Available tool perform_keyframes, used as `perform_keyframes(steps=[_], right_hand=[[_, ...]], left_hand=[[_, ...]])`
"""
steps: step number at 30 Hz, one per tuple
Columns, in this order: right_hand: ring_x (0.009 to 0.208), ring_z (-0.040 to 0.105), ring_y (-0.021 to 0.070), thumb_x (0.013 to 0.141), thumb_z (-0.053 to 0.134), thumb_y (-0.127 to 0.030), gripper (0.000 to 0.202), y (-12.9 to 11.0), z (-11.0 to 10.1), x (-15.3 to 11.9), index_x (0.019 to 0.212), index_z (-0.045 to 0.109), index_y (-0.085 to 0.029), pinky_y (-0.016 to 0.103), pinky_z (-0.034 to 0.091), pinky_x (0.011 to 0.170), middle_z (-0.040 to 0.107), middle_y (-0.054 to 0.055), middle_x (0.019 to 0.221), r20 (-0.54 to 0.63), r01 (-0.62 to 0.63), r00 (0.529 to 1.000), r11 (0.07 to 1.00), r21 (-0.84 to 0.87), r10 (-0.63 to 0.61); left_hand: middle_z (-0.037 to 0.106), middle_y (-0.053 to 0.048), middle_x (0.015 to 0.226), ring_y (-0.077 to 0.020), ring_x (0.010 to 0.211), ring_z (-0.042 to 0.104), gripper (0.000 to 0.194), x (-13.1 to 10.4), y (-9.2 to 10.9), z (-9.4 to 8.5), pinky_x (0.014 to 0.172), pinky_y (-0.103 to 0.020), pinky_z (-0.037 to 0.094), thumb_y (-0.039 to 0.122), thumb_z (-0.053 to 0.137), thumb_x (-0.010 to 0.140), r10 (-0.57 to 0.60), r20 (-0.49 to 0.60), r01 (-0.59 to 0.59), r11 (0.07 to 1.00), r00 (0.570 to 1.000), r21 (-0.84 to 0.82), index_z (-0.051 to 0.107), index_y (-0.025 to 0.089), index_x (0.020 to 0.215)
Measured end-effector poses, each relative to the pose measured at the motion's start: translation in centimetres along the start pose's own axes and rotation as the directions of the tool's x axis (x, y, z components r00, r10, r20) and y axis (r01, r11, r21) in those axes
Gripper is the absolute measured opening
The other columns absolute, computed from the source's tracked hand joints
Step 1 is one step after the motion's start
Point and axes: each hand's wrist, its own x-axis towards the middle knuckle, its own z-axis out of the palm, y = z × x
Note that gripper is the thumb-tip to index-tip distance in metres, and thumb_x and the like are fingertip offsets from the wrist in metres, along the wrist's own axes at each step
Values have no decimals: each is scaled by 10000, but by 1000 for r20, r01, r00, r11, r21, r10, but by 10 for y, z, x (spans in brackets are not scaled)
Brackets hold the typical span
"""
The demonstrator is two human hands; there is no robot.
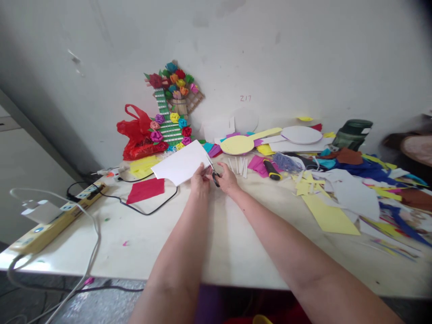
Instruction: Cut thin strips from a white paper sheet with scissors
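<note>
My left hand point(201, 180) is closed on the lower right edge of a white sheet of paper point(184, 164), held tilted above the table. Scissors with dark handles point(216, 175) are in my right hand point(227, 179), its fingers wrapped round the grips. Their blades lie along the right edge of the sheet, close to my left thumb. Part of the handles is hidden by my fingers. Below and left of the sheet, a red piece of paper point(146, 190) lies flat. Several thin white sticks point(241, 165) lie just beyond my right hand.
A yellow power strip point(57, 220) with cables runs along the left. Paper flowers on a green ladder point(167, 121) and a red bag point(135, 135) stand by the wall. A yellow paddle shape point(237, 144), a yellow-and-black cutter point(272, 170) and heaped paper scraps point(354, 193) are to the right.
</note>
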Motion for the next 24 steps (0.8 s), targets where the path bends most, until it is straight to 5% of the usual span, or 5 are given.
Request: perform_keyframes(steps=[24], right_hand=[[638, 579, 161, 639, 626, -463, 753, -5, -13, 1, 1290, 322, -237, 267, 456, 569, 614, 6, 701, 23, -42, 999, 999, -11, 43]], left_hand=[[601, -27, 635, -125, 534, 588, 111, -5, -3, 3, 532, -223, 492, 59, 571, 699, -10, 11, 9, 999, 1000, 31, 565, 126, 787]])
